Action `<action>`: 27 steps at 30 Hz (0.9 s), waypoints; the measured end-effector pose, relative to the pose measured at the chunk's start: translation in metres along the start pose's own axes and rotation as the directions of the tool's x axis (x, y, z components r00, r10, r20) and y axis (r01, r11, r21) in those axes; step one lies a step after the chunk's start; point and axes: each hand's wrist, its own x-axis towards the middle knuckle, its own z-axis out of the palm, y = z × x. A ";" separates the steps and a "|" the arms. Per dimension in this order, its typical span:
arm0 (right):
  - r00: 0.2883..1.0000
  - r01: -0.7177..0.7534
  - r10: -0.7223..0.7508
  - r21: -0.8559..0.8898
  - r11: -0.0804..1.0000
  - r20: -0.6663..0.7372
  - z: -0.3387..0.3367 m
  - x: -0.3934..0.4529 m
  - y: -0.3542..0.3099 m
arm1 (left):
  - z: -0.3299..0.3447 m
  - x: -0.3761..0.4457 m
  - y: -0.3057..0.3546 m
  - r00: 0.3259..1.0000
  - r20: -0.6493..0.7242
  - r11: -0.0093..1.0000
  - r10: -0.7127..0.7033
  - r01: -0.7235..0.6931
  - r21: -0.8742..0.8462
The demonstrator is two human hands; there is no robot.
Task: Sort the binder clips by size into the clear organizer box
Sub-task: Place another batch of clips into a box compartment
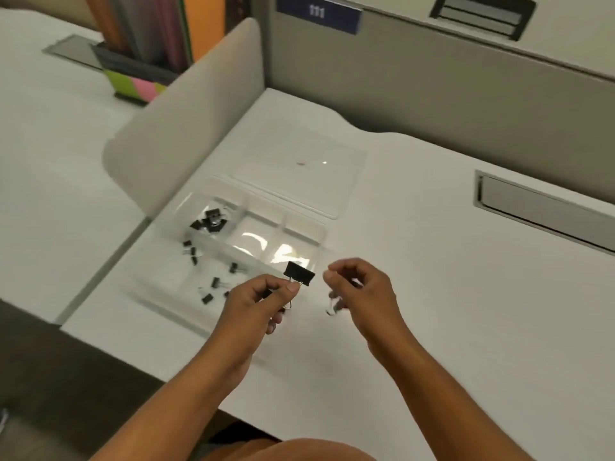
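It was an office cubicle: grey partition panels (432, 94) walled a white tabletop (416, 261), with a numbered blue nameplate (318, 13) (digits blurred) and standing coloured folders (149, 31) nearby.

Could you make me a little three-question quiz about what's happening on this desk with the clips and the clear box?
1. True or false: the left hand holds a black binder clip by its wire handle.
2. Which compartments of the clear organizer box already hold clips? A) those at the left end B) those at the right end C) all of them
3. Fill in: the box's clear lid lies open, flat on the ____.

Key: 1 true; 2 A, with a pile of clips in the far-left compartment and small clips scattered in the near-left ones; 3 desk.
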 end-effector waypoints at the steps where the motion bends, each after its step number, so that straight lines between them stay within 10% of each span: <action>1: 0.997 0.072 -0.071 -0.070 0.995 0.018 0.017 0.012 -0.008 | -0.014 0.001 0.001 0.999 -0.034 1.000 0.003 -0.004 -0.025; 14: 0.920 0.385 -0.292 -0.742 0.549 0.262 0.124 0.127 -0.038 | -0.086 0.016 0.002 0.990 -0.133 0.986 -0.041 0.019 -0.165; 20: 0.894 0.209 -0.060 -0.294 0.933 0.444 0.115 0.062 -0.050 | -0.086 0.035 0.005 0.994 -0.112 0.991 -0.018 0.003 -0.135; 27: 0.948 0.299 -0.217 -0.423 0.855 0.231 0.114 0.079 -0.045 | -0.081 0.048 0.003 0.991 -0.129 0.994 0.031 -0.045 -0.103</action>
